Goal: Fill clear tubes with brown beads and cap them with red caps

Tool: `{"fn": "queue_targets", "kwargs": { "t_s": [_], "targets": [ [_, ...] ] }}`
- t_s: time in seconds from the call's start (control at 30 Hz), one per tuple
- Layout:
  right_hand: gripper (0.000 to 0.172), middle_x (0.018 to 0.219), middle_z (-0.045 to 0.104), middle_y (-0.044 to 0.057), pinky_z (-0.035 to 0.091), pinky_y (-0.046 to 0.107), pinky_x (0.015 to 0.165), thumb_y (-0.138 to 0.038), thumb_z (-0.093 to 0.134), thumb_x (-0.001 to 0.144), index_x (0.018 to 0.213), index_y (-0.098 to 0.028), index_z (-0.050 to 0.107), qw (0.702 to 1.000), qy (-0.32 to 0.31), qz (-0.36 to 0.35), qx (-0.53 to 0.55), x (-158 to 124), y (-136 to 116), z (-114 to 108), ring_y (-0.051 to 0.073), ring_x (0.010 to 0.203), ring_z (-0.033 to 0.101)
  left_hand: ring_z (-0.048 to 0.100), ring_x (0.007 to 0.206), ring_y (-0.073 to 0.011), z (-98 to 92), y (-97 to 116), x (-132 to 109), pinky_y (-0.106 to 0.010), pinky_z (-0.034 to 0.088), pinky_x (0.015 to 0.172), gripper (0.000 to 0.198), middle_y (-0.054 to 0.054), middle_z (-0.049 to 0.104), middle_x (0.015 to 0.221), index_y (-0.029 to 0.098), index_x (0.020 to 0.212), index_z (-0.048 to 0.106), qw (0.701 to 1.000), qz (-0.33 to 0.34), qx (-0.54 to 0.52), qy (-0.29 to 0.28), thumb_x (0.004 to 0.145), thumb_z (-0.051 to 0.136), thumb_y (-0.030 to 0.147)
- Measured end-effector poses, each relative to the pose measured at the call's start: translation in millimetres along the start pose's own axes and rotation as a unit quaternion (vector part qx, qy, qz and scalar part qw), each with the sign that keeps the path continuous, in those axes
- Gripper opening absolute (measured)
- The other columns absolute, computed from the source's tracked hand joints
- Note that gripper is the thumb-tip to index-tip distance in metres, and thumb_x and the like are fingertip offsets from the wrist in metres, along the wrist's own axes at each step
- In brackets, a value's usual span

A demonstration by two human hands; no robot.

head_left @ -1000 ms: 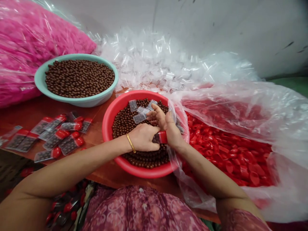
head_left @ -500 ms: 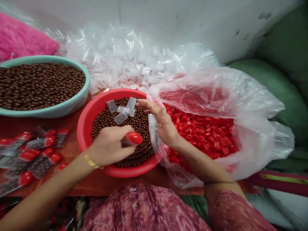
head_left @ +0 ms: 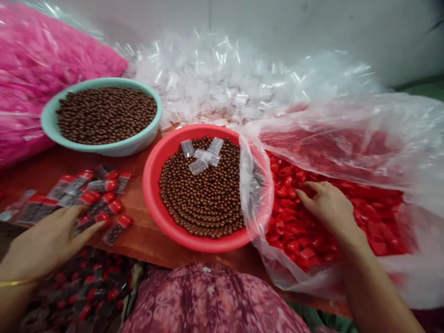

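Observation:
My left hand [head_left: 45,236] is over the near edge of a pile of small clear containers [head_left: 102,203] with red caps and dark contents. Its thumb is spread away from the fingers, and the fingertips partly hide behind the hand. My right hand [head_left: 326,208] reaches into a clear plastic bag [head_left: 347,120] of loose red caps [head_left: 287,222]. Thumb and forefinger are apart there, with nothing visible between them; the other fingers are hidden. Between the hands sits a red basin [head_left: 156,212] of brown beads [head_left: 204,199], with several empty clear containers [head_left: 204,157] lying on the beads.
A pale turquoise basin [head_left: 157,111] of similar brown beads stands at the back left, beside a bag of pink pieces [head_left: 52,55]. Clear empty containers [head_left: 215,78] are heaped against the wall. More red-capped containers [head_left: 86,282] lie below the table's front edge [head_left: 163,261].
My left hand has gone from above the red basin, where it held a red-capped container, to the pile at left. My right hand has moved from the basin into the red caps. The view has shifted left.

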State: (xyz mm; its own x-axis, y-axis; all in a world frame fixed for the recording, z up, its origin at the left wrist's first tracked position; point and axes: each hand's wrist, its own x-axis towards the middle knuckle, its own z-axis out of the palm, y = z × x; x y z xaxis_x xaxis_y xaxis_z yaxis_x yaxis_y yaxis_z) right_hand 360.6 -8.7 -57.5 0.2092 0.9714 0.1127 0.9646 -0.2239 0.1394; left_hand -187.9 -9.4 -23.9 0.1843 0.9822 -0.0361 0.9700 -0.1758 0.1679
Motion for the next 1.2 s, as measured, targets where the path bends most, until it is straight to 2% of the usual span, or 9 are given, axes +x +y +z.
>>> {"fn": "queue_targets", "kwargs": {
  "t_s": [0.1, 0.2, 0.37, 0.47, 0.53, 0.73, 0.9, 1.07, 1.2],
  "targets": [
    [0.022, 0.080, 0.067, 0.015, 0.043, 0.038, 0.064, -0.035, 0.054, 0.080, 0.079, -0.016, 0.066, 0.998, 0.054, 0.008, 0.019, -2, -3, 2, 0.029, 0.077, 0.060, 0.062, 0.094, -0.0238, -6.5, 36, 16, -0.035, 0.049, 0.079, 0.027, -0.008, 0.066, 0.103, 0.020, 0.098, 0.055, 0.993, 0.049, 0.096, 0.052, 0.090, 0.041, 0.041],
    [0.014, 0.070, 0.063, 0.012, 0.043, 0.040, 0.067, -0.033, 0.056, 0.075, 0.073, -0.020, 0.058, 0.990, 0.079, 0.076, 0.090, -4, -10, -4, 0.029, 0.073, 0.059, 0.060, 0.091, -0.0190, -2.8, 86, 53, -0.030, 0.047, 0.081, 0.026, -0.008, 0.066, 0.099, 0.017, 0.099, 0.057, 0.975, 0.167, 0.095, 0.110, 0.093, 0.039, 0.035],
    [0.024, 0.069, 0.059, 0.006, 0.045, 0.037, 0.063, -0.037, 0.063, 0.062, 0.077, -0.023, 0.049, 0.907, 0.107, 0.194, 0.358, -13, -22, -10, 0.021, 0.061, 0.057, 0.057, 0.087, -0.0164, 19.1, 152, 129, -0.029, 0.041, 0.071, 0.028, -0.007, 0.062, 0.111, 0.021, 0.108, 0.059, 0.914, 0.365, 0.171, 0.043, 0.089, 0.039, 0.014],
    [0.021, 0.065, 0.058, 0.003, 0.045, 0.036, 0.061, -0.035, 0.061, 0.063, 0.077, -0.024, 0.050, 0.892, 0.102, 0.171, 0.405, -22, -27, -7, 0.020, 0.056, 0.055, 0.056, 0.090, -0.0183, 28.6, 166, 161, -0.031, 0.038, 0.072, 0.022, -0.009, 0.059, 0.116, 0.020, 0.094, 0.065, 0.844, 0.490, 0.219, -0.004, 0.086, 0.046, 0.012],
    [0.018, 0.061, 0.058, 0.003, 0.045, 0.037, 0.060, -0.032, 0.060, 0.065, 0.078, -0.024, 0.051, 0.884, 0.075, 0.176, 0.428, -27, -30, -6, 0.020, 0.054, 0.057, 0.057, 0.087, -0.0197, 30.7, 167, 171, -0.032, 0.037, 0.070, 0.019, -0.011, 0.062, 0.105, 0.016, 0.085, 0.065, 0.827, 0.514, 0.227, -0.025, 0.085, 0.047, 0.011],
    [0.022, 0.054, 0.059, 0.000, 0.047, 0.037, 0.057, -0.033, 0.057, 0.069, 0.088, -0.024, 0.053, 0.837, 0.078, 0.194, 0.505, -28, -37, -9, 0.020, 0.048, 0.057, 0.062, 0.072, -0.0233, 32.6, 165, 159, -0.034, 0.041, 0.066, 0.023, -0.014, 0.065, 0.071, 0.009, 0.072, 0.064, 0.886, 0.396, 0.222, -0.096, 0.081, 0.044, 0.004],
    [0.026, 0.050, 0.053, -0.002, 0.042, 0.034, 0.048, -0.027, 0.055, 0.065, 0.089, -0.022, 0.063, 0.820, 0.059, 0.203, 0.531, -26, -42, -11, 0.016, 0.041, 0.049, 0.066, 0.087, -0.0295, 51.3, 187, 147, -0.038, 0.048, 0.074, 0.021, -0.020, 0.068, 0.082, 0.006, 0.081, 0.064, 0.939, 0.254, 0.082, -0.218, 0.080, 0.043, 0.002],
    [0.019, 0.044, 0.044, -0.004, 0.043, 0.033, 0.044, -0.025, 0.056, 0.060, 0.078, -0.024, 0.065, 0.750, 0.045, 0.186, 0.634, -27, -43, -10, 0.014, 0.038, 0.042, 0.065, 0.094, -0.0308, 71.0, 212, 158, -0.039, 0.051, 0.078, 0.020, -0.022, 0.067, 0.097, 0.005, 0.094, 0.061, 0.956, 0.187, -0.023, -0.222, 0.079, 0.048, 0.009],
    [0.015, 0.051, 0.045, -0.003, 0.042, 0.031, 0.041, -0.037, 0.062, 0.068, 0.074, -0.023, 0.063, 0.714, 0.052, 0.205, 0.667, -29, -46, -17, 0.012, 0.038, 0.042, 0.065, 0.090, -0.0205, 71.5, 218, 171, -0.028, 0.052, 0.078, 0.018, -0.010, 0.069, 0.095, 0.009, 0.095, 0.061, 0.947, 0.177, -0.144, -0.227, 0.079, 0.056, 0.016]
  ]
}}
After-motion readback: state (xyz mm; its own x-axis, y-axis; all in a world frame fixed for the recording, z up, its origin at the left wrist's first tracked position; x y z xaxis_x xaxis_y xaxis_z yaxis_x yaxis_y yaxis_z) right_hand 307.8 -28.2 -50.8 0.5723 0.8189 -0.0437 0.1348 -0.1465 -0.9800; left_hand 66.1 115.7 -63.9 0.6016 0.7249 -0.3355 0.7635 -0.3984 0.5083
